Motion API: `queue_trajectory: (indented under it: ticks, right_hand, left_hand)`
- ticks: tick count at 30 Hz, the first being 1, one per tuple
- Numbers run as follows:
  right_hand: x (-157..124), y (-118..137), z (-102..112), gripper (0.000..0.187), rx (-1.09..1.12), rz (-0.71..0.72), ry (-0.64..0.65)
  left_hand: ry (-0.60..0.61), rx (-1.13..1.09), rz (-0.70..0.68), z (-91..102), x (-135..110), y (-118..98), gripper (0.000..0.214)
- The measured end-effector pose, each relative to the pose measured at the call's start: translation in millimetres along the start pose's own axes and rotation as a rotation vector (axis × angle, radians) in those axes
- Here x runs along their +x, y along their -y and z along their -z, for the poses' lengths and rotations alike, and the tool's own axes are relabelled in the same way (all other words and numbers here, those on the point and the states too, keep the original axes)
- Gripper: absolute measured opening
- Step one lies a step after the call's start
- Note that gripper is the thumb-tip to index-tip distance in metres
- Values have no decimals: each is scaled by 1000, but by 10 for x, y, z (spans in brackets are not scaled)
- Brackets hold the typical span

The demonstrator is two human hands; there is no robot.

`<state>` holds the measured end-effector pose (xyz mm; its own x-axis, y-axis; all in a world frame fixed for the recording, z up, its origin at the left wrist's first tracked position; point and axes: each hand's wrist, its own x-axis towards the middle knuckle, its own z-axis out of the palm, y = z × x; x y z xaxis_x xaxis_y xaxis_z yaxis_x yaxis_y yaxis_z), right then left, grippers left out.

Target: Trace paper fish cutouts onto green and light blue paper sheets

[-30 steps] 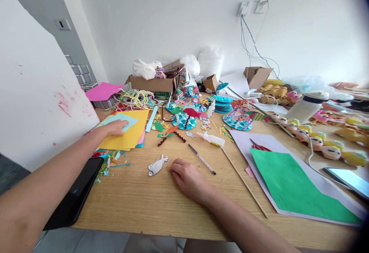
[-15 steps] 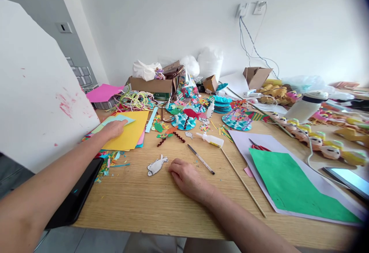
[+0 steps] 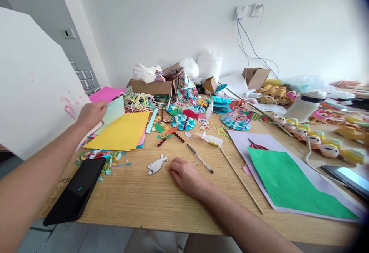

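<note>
My left hand (image 3: 91, 114), its fingers closed, grips a pale green sheet of paper (image 3: 114, 111) by its edge and holds it raised. Below lies a yellow sheet (image 3: 123, 132) on a stack of coloured paper. My right hand (image 3: 187, 177) rests on the wooden table (image 3: 138, 203) with its fingers curled in and nothing visible in them. Just left of it is a white paper fish cutout (image 3: 157, 164) with drawn outlines. A pen (image 3: 200, 158) lies beyond the right hand, and a white glue bottle (image 3: 210, 139) lies on its side farther back.
A large white board (image 3: 37, 76) stands at the left. Near it are a black phone (image 3: 76, 191) and paper scraps (image 3: 115, 161). On the right lie a wooden stick (image 3: 241, 180), a green sheet (image 3: 294, 184), red-handled scissors (image 3: 258, 146) and a row of egg-carton figures (image 3: 314, 141).
My left hand has moved left and up from the stack, lifting the pale green sheet. More of the phone shows. The right hand stays in place.
</note>
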<state>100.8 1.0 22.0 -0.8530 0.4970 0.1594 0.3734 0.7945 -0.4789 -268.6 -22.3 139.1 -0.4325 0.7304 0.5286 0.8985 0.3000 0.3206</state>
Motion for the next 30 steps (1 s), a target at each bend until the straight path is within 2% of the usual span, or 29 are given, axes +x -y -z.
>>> queue_trajectory:
  ticks: [3, 5, 6, 8, 11, 14, 17, 20, 23, 25, 27, 30]
  right_hand:
    - [7, -37, -42, 24, 58, 15, -80]
    - [26, -54, -29, 26, 124, 0, -163]
    - [36, -58, -5, 27, 165, -29, -197]
    - [49, -60, 79, 28, 289, -128, -227]
    - [16, -44, 248, 40, 687, -223, -152]
    - [-72, -2, 374, 45, 1167, -160, -47]
    - [-165, 57, 418, 40, 1388, -250, -126]
    - [-267, 77, 438, 29, 1322, -367, -283]
    - [-432, 28, 478, 16, 1068, -343, -414]
    - [-585, -22, 504, 12, 835, -287, -461]
    - [-752, -59, 515, 19, 616, -243, -474]
    - [-980, -83, 497, 31, 277, -176, -502]
  left_hand:
    - [-118, -118, 3, 250, -120, -248, 44]
    - [-133, -267, -25, 362, -303, -501, 41]
    - [-132, -560, -2, 397, -426, -646, 38]
    - [44, -1018, 72, 415, -714, -938, 34]
    - [224, -1300, 229, 313, -1158, -1271, 36]
    - [303, -1395, 327, 109, -1493, -1417, 38]
    - [361, -1448, 361, -80, -1686, -1458, 36]
    - [437, -1429, 317, -162, -1771, -1458, 35]
    - [445, -1256, 171, -168, -1776, -1398, 37]
    - [442, -1041, 76, -193, -1762, -1322, 40]
    - [471, -770, -39, -265, -1761, -1240, 39]
    - [515, -413, -307, -444, -1802, -1154, 34]
